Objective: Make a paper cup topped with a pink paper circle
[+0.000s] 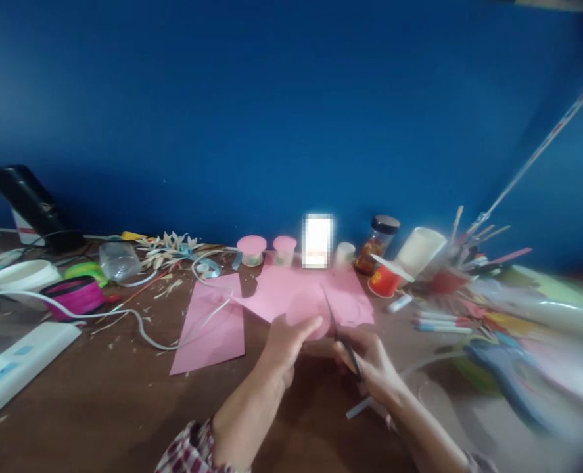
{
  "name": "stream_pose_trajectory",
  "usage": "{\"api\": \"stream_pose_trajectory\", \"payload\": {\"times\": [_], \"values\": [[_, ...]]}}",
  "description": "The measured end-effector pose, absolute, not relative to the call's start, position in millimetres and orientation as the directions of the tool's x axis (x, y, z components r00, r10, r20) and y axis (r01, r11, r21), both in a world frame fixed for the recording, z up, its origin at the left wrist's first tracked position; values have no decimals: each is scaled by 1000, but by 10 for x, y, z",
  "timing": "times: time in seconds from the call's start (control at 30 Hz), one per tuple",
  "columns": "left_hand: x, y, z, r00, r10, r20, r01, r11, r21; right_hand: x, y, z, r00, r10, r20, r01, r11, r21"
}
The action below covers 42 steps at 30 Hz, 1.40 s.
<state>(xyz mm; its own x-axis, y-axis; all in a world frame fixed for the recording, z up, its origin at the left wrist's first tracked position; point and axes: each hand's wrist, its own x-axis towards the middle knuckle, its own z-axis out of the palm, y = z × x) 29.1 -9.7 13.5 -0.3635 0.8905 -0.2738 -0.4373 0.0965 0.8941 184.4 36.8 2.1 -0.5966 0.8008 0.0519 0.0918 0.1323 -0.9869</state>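
Note:
My left hand [284, 345] pinches a rounded piece of pink paper [303, 309] and holds it up over the brown table [98, 407]. My right hand [367, 364] is closed on a pair of scissors [340, 332], whose blades point up into the pink piece. Behind the hands a larger pink sheet [291, 289] with cut edges lies flat. Another pink sheet [209, 325] lies to the left of it.
Two pink-lidded tubs [252, 249], a jar [377, 244], paper cups [419, 248] and markers [442, 323] stand along the blue wall and at the right. A white cord [123, 314], a magenta spool [74, 295], a white bowl [22, 274] and dried flowers [170, 246] lie at left.

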Motion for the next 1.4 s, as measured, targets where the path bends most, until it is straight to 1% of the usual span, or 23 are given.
{"api": "stream_pose_trajectory", "payload": {"times": [0.17, 0.43, 0.7, 0.9, 1.2, 1.4], "values": [[289, -93, 131, -357, 890, -282, -427, 113, 897, 1857, 375, 13, -609, 791, 61, 97, 151, -984], [288, -99, 158, -374, 890, -261, -395, 102, 913, 1852, 370, 28, -596, 802, 42, 105, 130, -986], [279, -90, 133, -391, 879, -272, -380, 115, 918, 1842, 371, 72, -591, 804, 59, 126, 165, -978], [278, -94, 137, -385, 884, -265, -393, 103, 914, 1844, 380, 74, -594, 803, 37, 130, 142, -981], [272, -93, 128, -386, 883, -266, -415, 92, 905, 1866, 389, 55, -602, 796, 65, 128, 176, -976], [281, -87, 165, -365, 887, -282, -445, 100, 890, 1839, 376, 64, -587, 807, 60, 124, 162, -979]]}}
